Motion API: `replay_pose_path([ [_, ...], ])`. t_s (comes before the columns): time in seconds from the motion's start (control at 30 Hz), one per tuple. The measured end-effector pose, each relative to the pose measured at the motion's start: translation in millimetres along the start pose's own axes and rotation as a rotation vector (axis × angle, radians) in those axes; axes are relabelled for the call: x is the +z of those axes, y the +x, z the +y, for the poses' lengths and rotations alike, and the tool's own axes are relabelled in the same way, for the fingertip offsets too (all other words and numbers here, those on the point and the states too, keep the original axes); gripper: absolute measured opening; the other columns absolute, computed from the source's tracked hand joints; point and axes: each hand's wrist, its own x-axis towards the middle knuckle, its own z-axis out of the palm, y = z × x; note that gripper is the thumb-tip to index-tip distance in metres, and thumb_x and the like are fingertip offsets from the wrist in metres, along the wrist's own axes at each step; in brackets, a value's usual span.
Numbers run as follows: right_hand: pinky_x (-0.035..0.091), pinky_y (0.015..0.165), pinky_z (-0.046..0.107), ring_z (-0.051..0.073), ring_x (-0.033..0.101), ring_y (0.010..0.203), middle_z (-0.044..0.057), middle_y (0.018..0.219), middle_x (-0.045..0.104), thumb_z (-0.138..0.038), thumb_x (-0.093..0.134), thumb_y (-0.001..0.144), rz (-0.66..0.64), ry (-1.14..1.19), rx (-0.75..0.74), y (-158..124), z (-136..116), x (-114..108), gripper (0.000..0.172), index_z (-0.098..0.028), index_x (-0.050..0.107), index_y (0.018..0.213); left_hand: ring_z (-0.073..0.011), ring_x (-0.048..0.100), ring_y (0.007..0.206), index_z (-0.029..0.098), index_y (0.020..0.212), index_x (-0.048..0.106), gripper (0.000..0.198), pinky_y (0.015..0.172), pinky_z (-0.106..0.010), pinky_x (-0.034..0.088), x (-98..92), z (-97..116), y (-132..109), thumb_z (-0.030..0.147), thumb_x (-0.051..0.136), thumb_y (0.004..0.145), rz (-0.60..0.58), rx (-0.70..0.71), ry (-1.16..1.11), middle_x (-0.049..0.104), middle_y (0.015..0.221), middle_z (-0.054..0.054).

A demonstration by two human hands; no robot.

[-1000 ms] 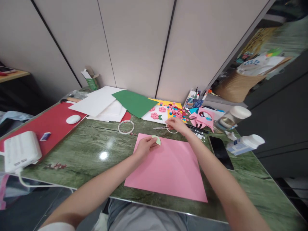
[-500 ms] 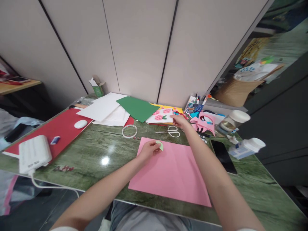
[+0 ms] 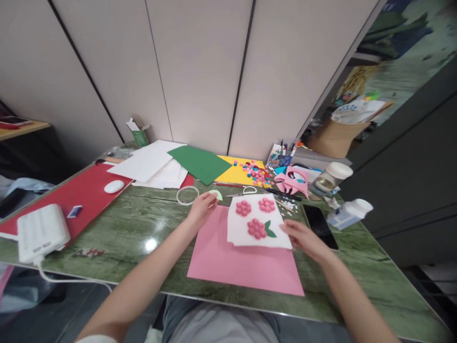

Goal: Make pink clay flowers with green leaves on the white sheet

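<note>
My left hand (image 3: 204, 208) pinches a small light-green paper piece (image 3: 217, 194) beside the upper left corner of the pink sheet (image 3: 246, 270). On the right, my right hand (image 3: 303, 237) grips the right edge of a white card (image 3: 239, 236) bearing three pink flowers and two green leaves. The card is over the pink sheet and hides part of it. Just behind the card lie white-handled scissors (image 3: 250, 190), partly covered. A ring of white tape (image 3: 187, 195) is left of my left hand.
Behind are white sheets (image 3: 143, 164), a green sheet (image 3: 200, 163) and a yellow sheet (image 3: 228, 177) with scattered pompoms. At right stand a phone (image 3: 319, 226) and two bottles (image 3: 332, 178) (image 3: 350, 213). A white power bank (image 3: 43, 233) and mouse (image 3: 114, 186) sit left.
My right hand has brought the flower card from the back toward me, over the pink sheet, uncovering the pompoms. My left hand has moved up and left with the green piece.
</note>
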Motion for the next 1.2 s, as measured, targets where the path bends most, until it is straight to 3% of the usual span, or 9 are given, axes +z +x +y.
replay_pose_path([
  [0.07, 0.033, 0.039, 0.021, 0.01, 0.045, 0.039, -0.004, 0.047, 0.047, -0.051, 0.046, 0.078, 0.0, -0.211, 0.02, -11.9, 11.4, 15.8, 0.035, -0.017, 0.048, 0.071, -0.0048, 0.053, 0.059, 0.013, 0.073, 0.061, 0.024, 0.055, -0.016, 0.038, -3.7, -4.4, 3.9, 0.024, 0.074, 0.056, -0.005, -0.03, 0.003, 0.059, 0.067, 0.001],
  [0.13, 0.036, 0.043, 0.023, 0.013, 0.049, 0.043, -0.001, 0.048, 0.051, -0.05, 0.039, 0.082, 0.109, -0.522, -0.013, -20.5, 15.1, 27.2, 0.036, -0.017, 0.051, 0.072, -0.0052, 0.053, 0.058, 0.013, 0.072, 0.061, 0.024, 0.055, -0.016, 0.038, -6.1, -11.4, 6.1, 0.024, 0.075, 0.055, -0.024, -0.047, 0.013, 0.058, 0.065, 0.001],
  [0.23, 0.043, 0.057, 0.028, 0.019, 0.058, 0.066, 0.008, 0.074, 0.061, -0.039, 0.038, 0.085, 0.41, -0.933, -0.178, -31.3, 13.9, 41.4, 0.032, -0.016, 0.055, 0.099, -0.0056, 0.053, 0.058, 0.012, 0.071, 0.06, 0.024, 0.056, -0.017, 0.038, -6.8, -19.8, 6.8, 0.024, 0.075, 0.055, -0.057, -0.045, 0.04, 0.058, 0.064, 0.001],
  [0.27, 0.044, 0.063, 0.03, 0.021, 0.059, 0.076, 0.01, 0.085, 0.061, -0.032, 0.037, 0.086, 0.446, -1.021, -0.264, -34.4, 14.4, 46.8, 0.032, -0.017, 0.052, 0.109, -0.0056, 0.052, 0.058, 0.012, 0.071, 0.06, 0.024, 0.056, -0.017, 0.038, -6.4, -21.6, 6.6, 0.024, 0.075, 0.055, -0.066, -0.041, 0.051, 0.058, 0.064, 0.001],
  [0.4, 0.044, 0.082, 0.036, 0.022, 0.052, 0.097, 0.011, 0.106, 0.056, -0.005, 0.038, 0.077, 0.325, -1.211, -0.575, -40.0, 28.7, 71.6, 0.045, -0.02, 0.051, 0.117, -0.006, 0.051, 0.056, 0.012, 0.067, 0.06, 0.023, 0.055, -0.018, 0.037, -5.0, -26.8, 5.4, 0.027, 0.074, 0.056, -0.096, -0.014, 0.101, 0.057, 0.06, 0.001],
  [0.6, 0.045, 0.085, 0.039, 0.023, 0.049, 0.098, 0.012, 0.105, 0.056, -0.002, 0.038, 0.075, 0.385, -1.195, -0.633, -35.4, 50.4, 84.2, 0.045, -0.015, 0.053, 0.116, -0.0066, 0.052, 0.056, 0.012, 0.076, 0.063, 0.029, 0.054, -0.018, 0.036, -6.0, -30.9, 4.9, 0.029, 0.074, 0.056, -0.109, 0.008, 0.164, 0.06, 0.065, -0.001],
  [1.0, 0.045, 0.088, 0.039, 0.022, 0.047, 0.103, 0.009, 0.112, 0.054, 0.003, 0.035, 0.072, 0.276, -1.148, -0.617, -41.2, 46.5, 74.9, 0.056, -0.024, 0.052, 0.118, -0.0074, 0.053, 0.055, 0.013, 0.085, 0.064, 0.038, 0.051, -0.018, 0.037, -3.2, -29.9, -1.1, 0.034, 0.074, 0.055, -0.12, 0.03, 0.221, 0.061, 0.068, -0.002],
  [1.2, 0.044, 0.084, 0.034, 0.02, 0.053, 0.096, 0.008, 0.102, 0.06, -0.016, 0.038, 0.084, 0.265, -0.8, -0.573, -39.2, 26.8, 64.5, 0.031, -0.023, 0.057, 0.108, -0.0091, 0.057, 0.061, 0.014, 0.087, 0.064, 0.04, 0.06, -0.022, 0.044, 2.8, -27.8, -8.8, 0.034, 0.075, 0.054, -0.148, 0.043, 0.266, 0.064, 0.076, -0.004],
])
